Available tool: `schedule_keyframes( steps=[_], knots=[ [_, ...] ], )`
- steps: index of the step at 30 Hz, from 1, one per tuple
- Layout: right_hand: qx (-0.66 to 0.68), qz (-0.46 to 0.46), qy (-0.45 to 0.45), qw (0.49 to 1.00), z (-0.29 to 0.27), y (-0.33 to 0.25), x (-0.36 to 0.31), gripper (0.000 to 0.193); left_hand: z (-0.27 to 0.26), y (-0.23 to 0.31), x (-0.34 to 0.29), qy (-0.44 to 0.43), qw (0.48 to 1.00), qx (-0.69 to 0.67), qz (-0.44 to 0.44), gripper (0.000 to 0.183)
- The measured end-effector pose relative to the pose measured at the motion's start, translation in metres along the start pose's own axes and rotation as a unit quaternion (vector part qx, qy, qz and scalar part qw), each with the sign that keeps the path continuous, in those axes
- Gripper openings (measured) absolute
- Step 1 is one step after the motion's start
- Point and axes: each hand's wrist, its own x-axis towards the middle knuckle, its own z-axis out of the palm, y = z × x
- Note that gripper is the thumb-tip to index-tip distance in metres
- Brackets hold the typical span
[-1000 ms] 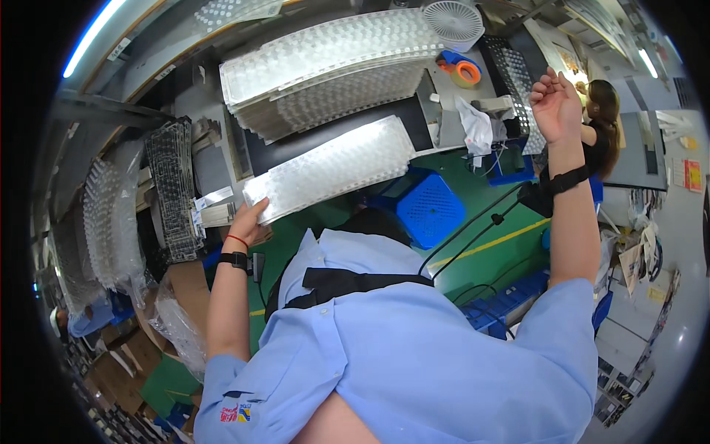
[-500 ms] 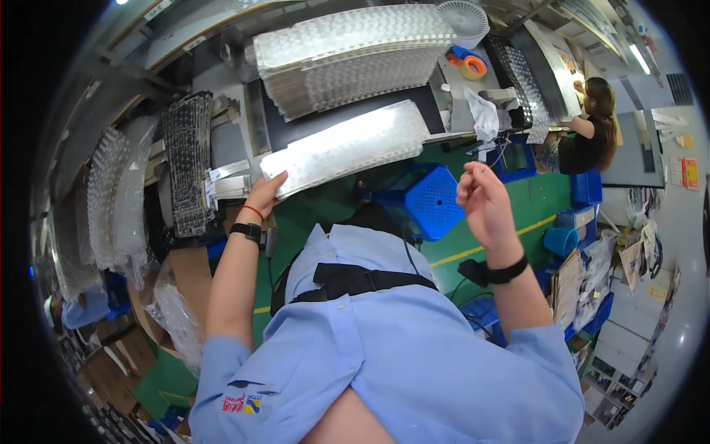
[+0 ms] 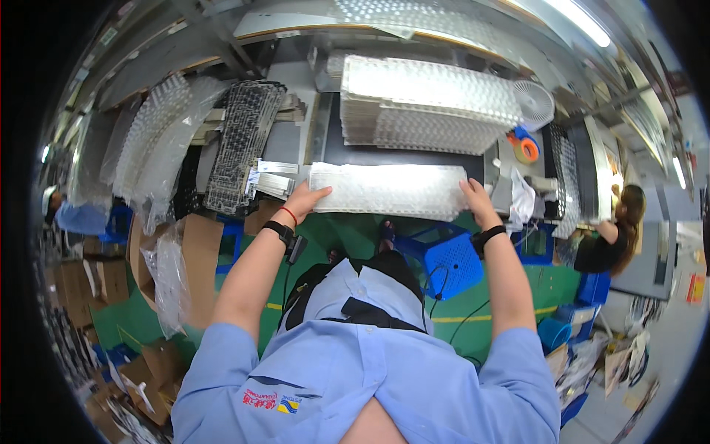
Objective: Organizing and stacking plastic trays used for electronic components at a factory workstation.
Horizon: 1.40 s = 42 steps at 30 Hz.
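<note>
Between my two hands lies a long, shiny, clear plastic tray (image 3: 388,189) with a bumpy moulded edge, held level at the bench's near edge. My left hand (image 3: 307,200) is closed on its left end, the thumb on top. Gripping the right end is my right hand (image 3: 479,201), its fingers partly hidden beneath. I cannot tell whether it is a single tray or a few nested together. Just behind it, a tall stack of similar clear plastic trays (image 3: 429,103) stands on the dark bench top (image 3: 407,156).
Left of the work spot lie black keyboard-like frames (image 3: 242,144) and flat white strips (image 3: 275,185). Orange tape (image 3: 526,151), a white fan (image 3: 532,106) and a white cloth (image 3: 522,196) are at the right. A blue stool (image 3: 444,259) stands below. Another person (image 3: 617,233) works far right.
My right hand has come down from the air onto the right end of the plastic tray. The tray has gone from slanted to level. My view has turned, shifting the bench within the picture.
</note>
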Motion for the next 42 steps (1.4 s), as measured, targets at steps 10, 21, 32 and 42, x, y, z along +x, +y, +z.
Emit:
schedule_keyframes(
  steps=[10, 21, 32, 42],
  knots=[
    [0.107, 0.069, -0.056, 0.990, 0.030, -0.023, -0.032, 0.067, -0.001, -0.005, -0.008, 0.126, 0.990, 0.039, 0.042, 0.051],
    [-0.141, -0.181, -0.052, 0.972, -0.032, -0.060, -0.074, 0.077, 0.008, 0.004, 0.022, 0.083, 0.996, 0.008, 0.016, 0.051],
    [-0.124, -0.248, -0.355, 0.893, -0.082, -0.106, -0.217, 0.026, 0.004, 0.014, 0.029, 0.088, 0.995, 0.000, -0.035, 0.050],
    [-0.156, -0.188, -0.306, 0.920, -0.076, -0.071, -0.263, 0.035, -0.008, 0.006, 0.029, 0.071, 0.997, -0.020, -0.030, 0.050]
  ],
)
